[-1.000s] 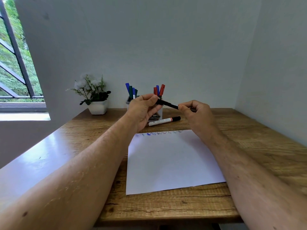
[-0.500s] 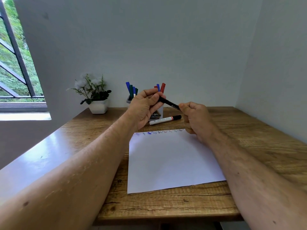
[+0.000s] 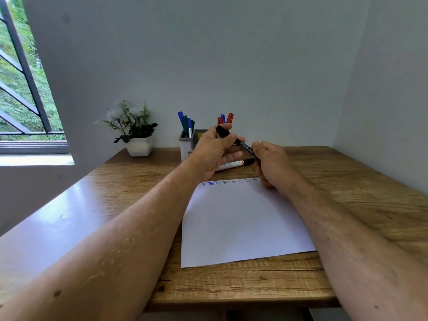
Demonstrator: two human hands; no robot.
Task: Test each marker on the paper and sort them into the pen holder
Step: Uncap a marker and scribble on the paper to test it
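1. The wooden surface (image 3: 347,205) fills the lower half of the view, with grey walls behind it and at its right.
2. A sheet of paper (image 3: 240,223) lies at the middle of the surface; a row of blue, red and green scribbles (image 3: 229,182) runs along its far edge, at 12 o'clock on the sheet.
3. A potted plant (image 3: 134,133) in a white pot stands at 10 o'clock from the paper, by the wall.
4. The pen holder (image 3: 186,144) stands at 12 o'clock beyond the paper, with blue, green and red markers upright in it; its label is too small to read.
5. The left hand (image 3: 213,149) is raised over the far edge of the paper, fingers curled, thumb and fingers clamped on the cap end of a black marker (image 3: 240,143).
6. The right hand (image 3: 271,163), fingers curled, grips the marker's other end; white print on the barrel looks like "Faber-Castell".
7. A white marker (image 3: 236,163) with a black cap lies flat between paper and holder.
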